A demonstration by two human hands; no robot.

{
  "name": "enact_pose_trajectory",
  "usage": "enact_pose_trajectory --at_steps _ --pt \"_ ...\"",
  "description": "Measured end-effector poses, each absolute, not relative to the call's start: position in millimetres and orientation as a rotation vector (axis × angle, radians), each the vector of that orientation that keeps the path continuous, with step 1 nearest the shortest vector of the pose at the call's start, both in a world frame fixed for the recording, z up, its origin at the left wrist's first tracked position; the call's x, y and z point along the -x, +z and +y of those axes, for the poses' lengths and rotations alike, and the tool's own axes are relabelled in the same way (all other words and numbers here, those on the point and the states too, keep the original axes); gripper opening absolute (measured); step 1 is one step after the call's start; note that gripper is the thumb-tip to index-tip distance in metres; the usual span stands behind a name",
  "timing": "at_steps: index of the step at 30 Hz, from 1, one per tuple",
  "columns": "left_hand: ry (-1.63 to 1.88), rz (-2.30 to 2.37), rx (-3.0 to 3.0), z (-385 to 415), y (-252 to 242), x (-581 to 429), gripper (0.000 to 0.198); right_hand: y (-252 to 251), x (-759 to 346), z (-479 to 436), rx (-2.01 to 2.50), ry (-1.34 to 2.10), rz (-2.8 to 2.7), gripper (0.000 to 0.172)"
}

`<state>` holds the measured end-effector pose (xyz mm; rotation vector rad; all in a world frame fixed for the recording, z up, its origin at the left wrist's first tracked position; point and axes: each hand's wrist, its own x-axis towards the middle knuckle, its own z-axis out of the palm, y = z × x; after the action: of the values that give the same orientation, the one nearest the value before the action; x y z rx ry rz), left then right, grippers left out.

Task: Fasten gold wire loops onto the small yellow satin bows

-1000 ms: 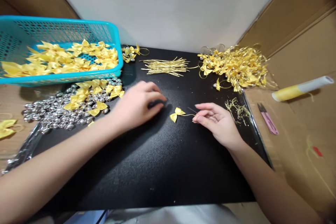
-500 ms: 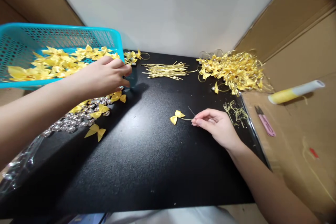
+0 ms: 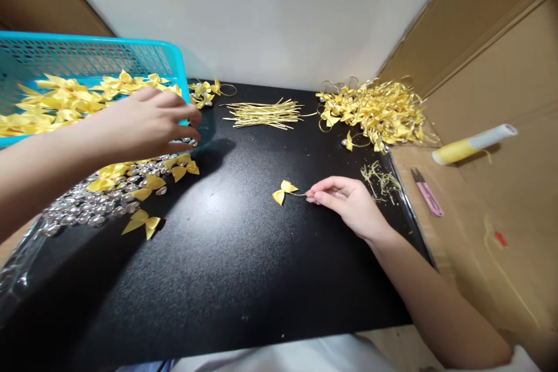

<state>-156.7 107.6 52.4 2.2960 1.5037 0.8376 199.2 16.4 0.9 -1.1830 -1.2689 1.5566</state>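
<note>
My left hand (image 3: pixel 161 119) hovers at the right end of the turquoise basket, over the far edge of a pile of shiny silver balls (image 3: pixel 82 203) that look like small bells. Its fingers are bent and apart; a few balls show close to the thumb. Several yellow ribbon bows (image 3: pixel 143 224) lie on and beside that pile. My right hand (image 3: pixel 344 200) pinches a thin gold cord (image 3: pixel 299 194) between thumb and fingertips, low over the black table. A yellow bow (image 3: pixel 284 192) sits on the cord's left end.
The turquoise basket (image 3: pixel 182 70) holds many yellow bows. Cut gold cords (image 3: pixel 264 114) lie at the back, with a heap of finished bow loops (image 3: pixel 379 110) to their right. Cord scraps (image 3: pixel 380 181), pink snips (image 3: pixel 428 193) and a yellow-wound tube (image 3: pixel 475 144) are at the right.
The view has shifted slightly, moving everything a little left. A thin needle-like line seen at my right fingertips no longer shows. My right hand still pinches the cord; my left stays over the silver balls.
</note>
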Motion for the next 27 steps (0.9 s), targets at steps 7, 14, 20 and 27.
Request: enact_pose_trajectory --at_steps 7,14,20,27 --pt "1.049 1.077 -1.369 23.4 22.9 32.8 0.025 0.6 -196.6 13.1 1.179 1.377 -1.302 0.012" --pt "1.009 0.878 -0.983 3.0 -14.7 1.9 0.016 0.6 -188.1 5.1 1.222 1.152 -1.407 0.007" --pt "1.000 0.895 -0.996 2.7 -14.3 6.5 0.018 -1.3 -181.4 -2.4 1.297 1.059 -1.484 0.011" --pt "1.038 0.951 -1.048 0.0 -12.2 3.7 0.018 3.4 -179.5 -5.4 1.365 1.008 -1.499 0.013"
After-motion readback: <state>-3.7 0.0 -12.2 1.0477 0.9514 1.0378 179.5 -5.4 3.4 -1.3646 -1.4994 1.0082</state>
